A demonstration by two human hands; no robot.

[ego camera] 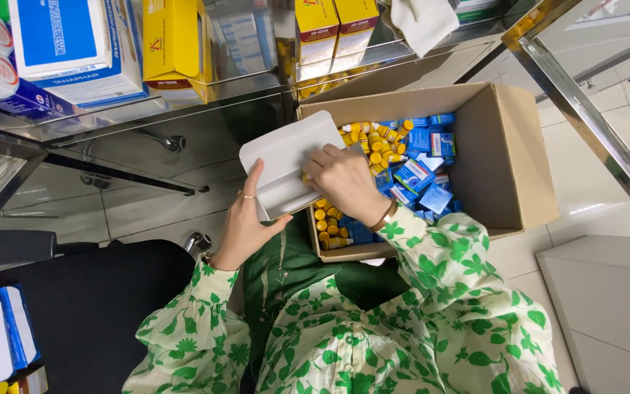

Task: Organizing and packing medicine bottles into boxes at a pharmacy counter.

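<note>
Over the left edge of the cardboard box (508, 157), the left hand (246, 222) has its grip clamped on the white carton (286, 164), while the right hand (344, 181), fingers pinched together at its mouth, should feed the small yellow-capped bottles (329, 222) in squarely.

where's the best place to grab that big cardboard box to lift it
Probably by its two long side walls, one of the hands coming in from each side. The cardboard box sits open-topped and full of small bottles, so gripping low keeps it level.
</note>
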